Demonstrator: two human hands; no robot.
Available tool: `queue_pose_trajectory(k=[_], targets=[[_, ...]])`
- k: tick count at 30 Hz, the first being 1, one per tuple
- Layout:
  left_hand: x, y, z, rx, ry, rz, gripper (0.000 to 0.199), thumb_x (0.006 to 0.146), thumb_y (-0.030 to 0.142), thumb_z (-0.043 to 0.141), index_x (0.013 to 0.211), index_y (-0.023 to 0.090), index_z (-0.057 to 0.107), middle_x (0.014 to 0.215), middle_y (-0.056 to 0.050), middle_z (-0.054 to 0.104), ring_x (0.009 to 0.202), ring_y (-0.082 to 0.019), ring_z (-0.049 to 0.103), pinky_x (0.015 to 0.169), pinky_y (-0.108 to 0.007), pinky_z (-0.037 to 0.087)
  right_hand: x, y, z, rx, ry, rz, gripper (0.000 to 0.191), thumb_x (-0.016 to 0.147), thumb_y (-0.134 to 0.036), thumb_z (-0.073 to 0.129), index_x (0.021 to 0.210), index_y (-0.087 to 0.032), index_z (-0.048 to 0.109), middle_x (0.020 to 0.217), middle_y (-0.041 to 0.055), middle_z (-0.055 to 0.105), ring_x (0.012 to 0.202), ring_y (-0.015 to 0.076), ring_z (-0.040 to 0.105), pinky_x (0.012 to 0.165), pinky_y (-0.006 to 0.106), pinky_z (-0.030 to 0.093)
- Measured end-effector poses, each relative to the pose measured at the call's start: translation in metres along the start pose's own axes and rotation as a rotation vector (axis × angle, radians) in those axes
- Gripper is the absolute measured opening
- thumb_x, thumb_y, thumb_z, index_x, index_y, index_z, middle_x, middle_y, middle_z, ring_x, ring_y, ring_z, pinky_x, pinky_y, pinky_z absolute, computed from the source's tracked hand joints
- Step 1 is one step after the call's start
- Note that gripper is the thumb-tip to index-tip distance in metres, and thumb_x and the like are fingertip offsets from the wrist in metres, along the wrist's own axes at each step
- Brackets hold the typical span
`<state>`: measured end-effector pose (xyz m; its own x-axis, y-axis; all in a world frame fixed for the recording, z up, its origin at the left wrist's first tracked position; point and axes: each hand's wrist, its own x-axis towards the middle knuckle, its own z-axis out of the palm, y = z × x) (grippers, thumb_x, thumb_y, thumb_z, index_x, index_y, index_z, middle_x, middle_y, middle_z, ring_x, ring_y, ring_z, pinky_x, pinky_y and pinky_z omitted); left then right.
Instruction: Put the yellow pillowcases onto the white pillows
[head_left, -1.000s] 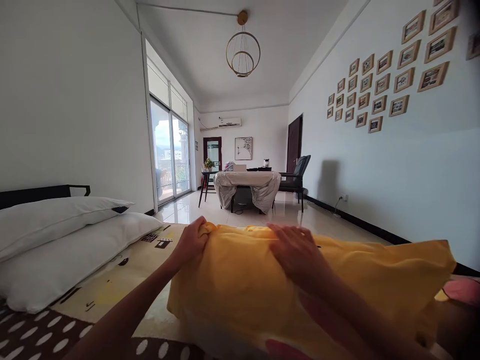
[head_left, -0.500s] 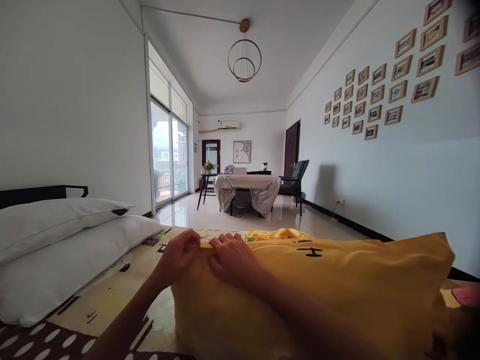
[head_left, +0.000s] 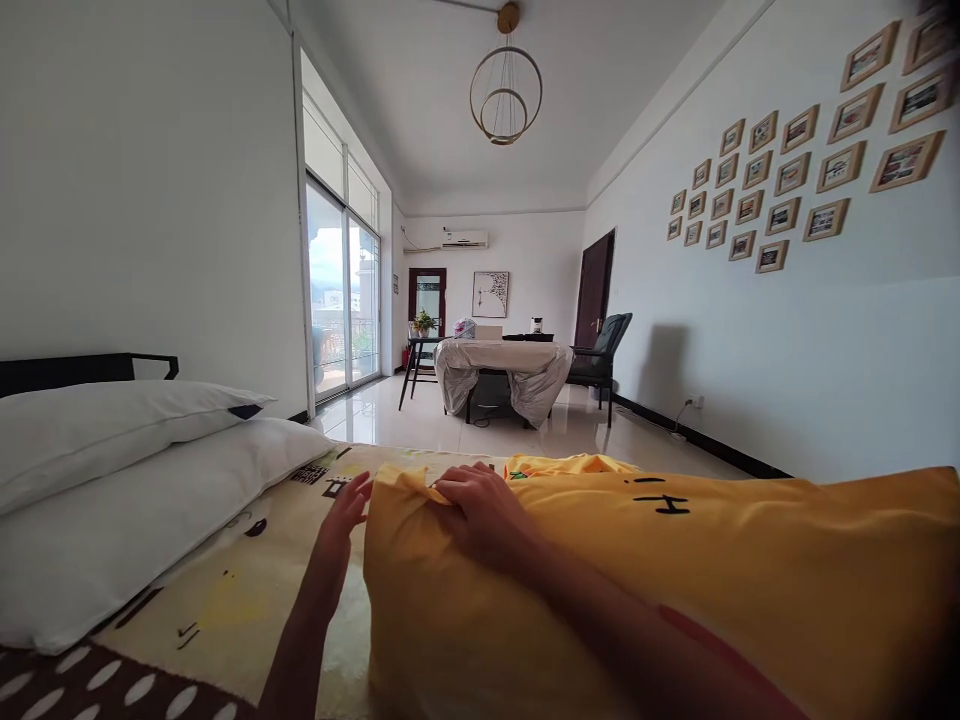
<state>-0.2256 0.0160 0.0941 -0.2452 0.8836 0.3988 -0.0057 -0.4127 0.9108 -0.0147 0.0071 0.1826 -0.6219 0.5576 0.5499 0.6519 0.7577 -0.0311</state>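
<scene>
left hand [head_left: 341, 525] released, now flat | right hand [head_left: 480, 510] pinching yellow pillow [head_left: 675, 590]

The yellow pillow [head_left: 675, 590] ran off the right and bottom edges. It hid the left hand's [head_left: 341, 530] palm; framed photos [head_left: 787, 180] were too small to read.

Two white pillows [head_left: 112, 500], one yellow pillow [head_left: 675, 590], two hands [head_left: 480, 510].

A home bedroom: bed [head_left: 225, 600], white pillows [head_left: 112, 480], framed photos [head_left: 795, 170]
</scene>
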Motion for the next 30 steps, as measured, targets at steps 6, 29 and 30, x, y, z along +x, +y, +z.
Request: queue_pose_trajectory(k=[6,29,30], targets=[[-0.013,0.000,0.027,-0.207,-0.168,-0.217,0.057,0.057,0.054,0.074,0.094,0.012,0.067,0.088,-0.011,0.070,0.085,-0.028,0.064,0.069,-0.034,0.051,-0.005,0.011,-0.001,0.239,0.161,-0.054,0.014,0.086,-0.018,0.054,0.075,-0.020,0.063,0.081,0.0014,0.066,0.078,0.0151,0.057,0.076,0.029,0.036],[-0.041,0.046,0.016,-0.153,0.569,-0.162,0.041,0.044,0.048,0.076,0.052,0.014,0.056,0.046,0.000,0.055,0.041,-0.013,0.048,0.035,-0.024,0.038,-0.034,-0.067,0.006,-0.510,0.177,-0.404,0.012,0.082,-0.017,0.047,0.088,-0.014,0.057,0.078,0.0070,0.056,0.071,0.0206,0.045,0.066,0.038,0.034],[-0.044,0.048,0.019,-0.129,0.598,-0.160,0.040,0.044,0.048,0.076,0.051,0.014,0.055,0.045,0.000,0.055,0.041,-0.014,0.048,0.035,-0.025,0.038,-0.033,-0.066,0.008,-0.535,0.228,-0.430,0.013,0.083,-0.015,0.046,0.087,-0.013,0.058,0.076,0.0067,0.056,0.068,0.0201,0.045,0.065,0.038,0.033]])
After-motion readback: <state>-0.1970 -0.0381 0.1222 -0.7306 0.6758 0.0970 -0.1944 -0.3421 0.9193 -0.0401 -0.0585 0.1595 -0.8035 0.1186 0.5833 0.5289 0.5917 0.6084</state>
